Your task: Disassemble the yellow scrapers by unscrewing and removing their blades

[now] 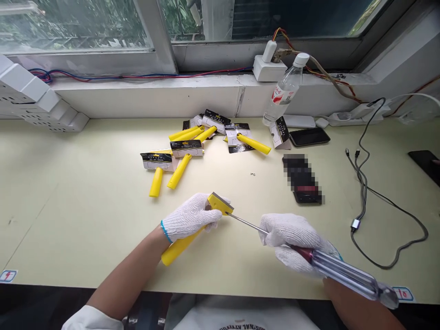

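My left hand, in a white knit glove, is wrapped round a yellow scraper just above the table. The scraper's wide head, with a metal blade along its edge, points up and right. My right hand, gloved too, grips a screwdriver with a clear and red handle. Its long shaft runs left, and the tip meets the scraper's head near the blade's right end. Beyond my hands lie two tiny metal pieces, perhaps screws.
Several yellow scrapers with black-and-white cards lie at the back. To the right are a water bottle, a black phone, a blurred dark object and a looped cable. White boxes are stacked far left, below the window.
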Tool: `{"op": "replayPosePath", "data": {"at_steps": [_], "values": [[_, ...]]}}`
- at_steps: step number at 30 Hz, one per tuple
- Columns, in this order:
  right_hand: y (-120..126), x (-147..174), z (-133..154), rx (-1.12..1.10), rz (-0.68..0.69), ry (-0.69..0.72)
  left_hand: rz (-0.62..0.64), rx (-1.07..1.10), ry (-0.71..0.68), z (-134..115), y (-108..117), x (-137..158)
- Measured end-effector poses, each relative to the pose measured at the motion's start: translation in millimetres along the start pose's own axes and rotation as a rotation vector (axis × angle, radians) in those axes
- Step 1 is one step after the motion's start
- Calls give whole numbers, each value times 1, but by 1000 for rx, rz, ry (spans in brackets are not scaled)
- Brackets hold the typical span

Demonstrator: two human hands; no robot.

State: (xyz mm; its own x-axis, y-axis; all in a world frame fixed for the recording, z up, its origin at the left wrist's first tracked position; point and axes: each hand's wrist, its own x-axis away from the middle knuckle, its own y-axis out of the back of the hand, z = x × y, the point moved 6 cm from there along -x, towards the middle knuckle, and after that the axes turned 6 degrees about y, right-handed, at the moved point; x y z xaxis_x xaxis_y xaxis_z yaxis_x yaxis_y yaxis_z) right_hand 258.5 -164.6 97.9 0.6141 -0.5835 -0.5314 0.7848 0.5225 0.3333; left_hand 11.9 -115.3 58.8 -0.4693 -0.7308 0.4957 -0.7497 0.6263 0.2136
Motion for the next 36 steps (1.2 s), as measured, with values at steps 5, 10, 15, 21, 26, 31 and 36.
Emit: {"op": "replayPosePath", "data": {"at_steps": [5,10,15,21,26,31,36], "values": [[-1,8,-23,-30,-349,-245,-140,23,-10,5,1,-4],[-14,8,-33,-328,-753,-226,-292,72,2,7,2,-6],[-11,9,-35,-362,-867,-186,-359,114,-22,12,4,-7],[1,7,-39,-426,-755,-224,-408,116,-15,19,11,-9],[7,18,-45,-374,-851,-278,-414,151,-28,19,11,-10],[4,21,-40,-349,-857,-341,-439,190,-21,18,12,-11],[3,22,-37,-391,-804,-331,-450,204,-35,21,12,-12]]}}
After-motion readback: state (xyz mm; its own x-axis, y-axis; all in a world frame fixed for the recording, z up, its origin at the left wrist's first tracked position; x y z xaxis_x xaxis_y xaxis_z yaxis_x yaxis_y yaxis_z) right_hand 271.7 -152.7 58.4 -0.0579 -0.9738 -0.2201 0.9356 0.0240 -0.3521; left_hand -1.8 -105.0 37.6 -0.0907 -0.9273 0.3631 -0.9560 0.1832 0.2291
